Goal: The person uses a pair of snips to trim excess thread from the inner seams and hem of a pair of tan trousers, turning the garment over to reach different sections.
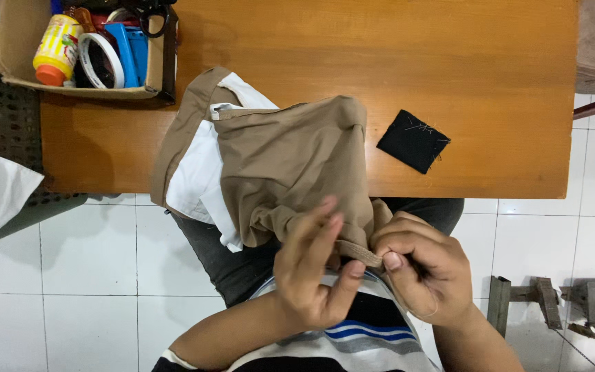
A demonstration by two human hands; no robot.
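A khaki garment (290, 162) with a white lining (197, 180) hangs over the near edge of a wooden table (463, 62) onto my lap. My left hand (315, 272) pinches a narrow khaki strap (359, 252) at the garment's lower edge, its other fingers spread. My right hand (421, 269) grips the same strap just to the right, thumb pressed on it, with a thin thread trailing by the wrist. Whether it holds a needle cannot be seen.
A small black fabric square (414, 141) lies on the table to the right. A cardboard box (15, 48) at the back left holds a yellow bottle (56, 49), a tape roll (101, 60), scissors and blue items. White tiled floor lies below; a metal frame (552, 303) stands at right.
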